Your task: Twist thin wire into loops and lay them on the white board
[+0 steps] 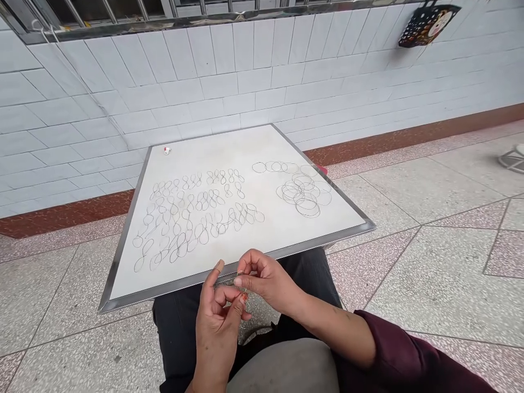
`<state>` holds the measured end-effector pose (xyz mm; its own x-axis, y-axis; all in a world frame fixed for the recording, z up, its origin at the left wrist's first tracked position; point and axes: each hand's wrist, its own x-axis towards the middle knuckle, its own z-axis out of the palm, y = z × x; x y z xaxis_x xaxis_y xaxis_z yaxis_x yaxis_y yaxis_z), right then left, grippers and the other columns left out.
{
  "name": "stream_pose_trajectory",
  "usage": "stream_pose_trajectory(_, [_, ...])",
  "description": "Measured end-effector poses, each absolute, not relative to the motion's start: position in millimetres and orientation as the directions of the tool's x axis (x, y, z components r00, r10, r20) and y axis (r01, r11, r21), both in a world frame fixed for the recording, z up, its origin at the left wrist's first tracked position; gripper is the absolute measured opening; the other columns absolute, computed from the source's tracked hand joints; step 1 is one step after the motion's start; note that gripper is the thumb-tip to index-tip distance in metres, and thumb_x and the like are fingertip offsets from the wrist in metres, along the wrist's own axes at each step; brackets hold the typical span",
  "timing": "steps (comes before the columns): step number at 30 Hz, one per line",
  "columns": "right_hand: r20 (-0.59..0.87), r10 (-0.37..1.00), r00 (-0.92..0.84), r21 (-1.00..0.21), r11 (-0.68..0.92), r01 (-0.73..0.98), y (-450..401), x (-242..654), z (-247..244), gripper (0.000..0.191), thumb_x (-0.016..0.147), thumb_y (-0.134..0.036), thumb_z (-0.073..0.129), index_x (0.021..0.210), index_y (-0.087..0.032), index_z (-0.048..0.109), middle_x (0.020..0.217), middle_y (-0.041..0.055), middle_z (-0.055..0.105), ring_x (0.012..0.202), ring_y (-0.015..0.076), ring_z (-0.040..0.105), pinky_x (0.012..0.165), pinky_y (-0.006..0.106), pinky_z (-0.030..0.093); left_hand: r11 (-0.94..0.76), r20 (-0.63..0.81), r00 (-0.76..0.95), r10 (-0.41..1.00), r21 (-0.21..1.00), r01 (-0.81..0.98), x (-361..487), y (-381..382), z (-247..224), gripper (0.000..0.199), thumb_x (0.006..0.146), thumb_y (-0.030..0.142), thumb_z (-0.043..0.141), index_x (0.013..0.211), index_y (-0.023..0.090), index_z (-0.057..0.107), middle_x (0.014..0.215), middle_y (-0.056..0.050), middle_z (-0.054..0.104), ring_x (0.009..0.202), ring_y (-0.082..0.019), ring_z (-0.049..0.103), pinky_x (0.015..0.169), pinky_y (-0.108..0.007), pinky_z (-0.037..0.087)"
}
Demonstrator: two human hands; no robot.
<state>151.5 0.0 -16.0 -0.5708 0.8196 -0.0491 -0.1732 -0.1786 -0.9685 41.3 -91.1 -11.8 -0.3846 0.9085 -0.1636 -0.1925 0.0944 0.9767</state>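
Observation:
Over my lap, just off the near edge of the white table (262, 240), my left hand (223, 319) pinches a thin wire between thumb and fingers, its index finger raised with a tan wrap at the tip. Close beside it, to the right, my right hand (266, 278) grips the same thin wire between thumb and forefinger. The wire's exact shape is too fine to make out. Rows of wire twisted into figure-eight loops (204, 201) lie on the table's left and middle. Several round wire rings (307, 207) overlap on its right side.
A small red and white object (167, 150) sits at the table's far left corner. Behind the table is a white tiled wall (245, 82) with a barred window above. A dark patterned bag (428, 24) hangs at the upper right. A stool (512, 159) stands at the far right.

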Motion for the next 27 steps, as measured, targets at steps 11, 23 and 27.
stream_pose_trajectory(11, [0.043, 0.862, -0.505, -0.996, 0.0, -0.086, -1.4, 146.4, -21.7, 0.014, 0.08, -0.028, 0.069, 0.079, -0.02, 0.057, 0.08, -0.0021, 0.053, 0.066, 0.0098, 0.049, 0.059, 0.023, 0.043, 0.197, -0.249, -0.353, 0.902, 0.964, -0.178, 35.2, -84.9, -15.8, 0.061, 0.078, 0.029, 0.072, 0.135, 0.022, 0.049, 0.065, 0.006, 0.062, 0.063, -0.015, 0.059, 0.072, -0.03, 0.051])
stream_pose_trajectory(23, [-0.122, 0.683, -0.72, -0.949, -0.292, -0.116, -6.2, 146.6, -40.3, 0.044, 0.083, -0.059, 0.064, 0.095, -0.02, 0.049, 0.077, -0.0015, 0.061, 0.067, 0.0122, 0.06, 0.057, 0.024, 0.048, -0.024, -0.175, -0.611, 0.772, 0.953, -0.303, 24.2, -82.5, -10.4, 0.068, 0.074, 0.026, 0.079, 0.136, 0.022, 0.049, 0.07, 0.005, 0.067, 0.065, -0.012, 0.062, 0.073, -0.027, 0.052])
stream_pose_trajectory(27, [-0.109, 0.684, -0.721, -0.927, -0.332, -0.176, -17.5, 139.5, -45.5, 0.045, 0.08, -0.059, 0.067, 0.087, -0.018, 0.05, 0.072, -0.002, 0.063, 0.062, 0.0114, 0.062, 0.056, 0.024, 0.048, -0.045, -0.16, -0.621, 0.768, 0.953, -0.301, 24.0, -81.6, -9.7, 0.067, 0.076, 0.024, 0.078, 0.136, 0.023, 0.049, 0.071, 0.006, 0.067, 0.064, -0.01, 0.06, 0.072, -0.024, 0.051])
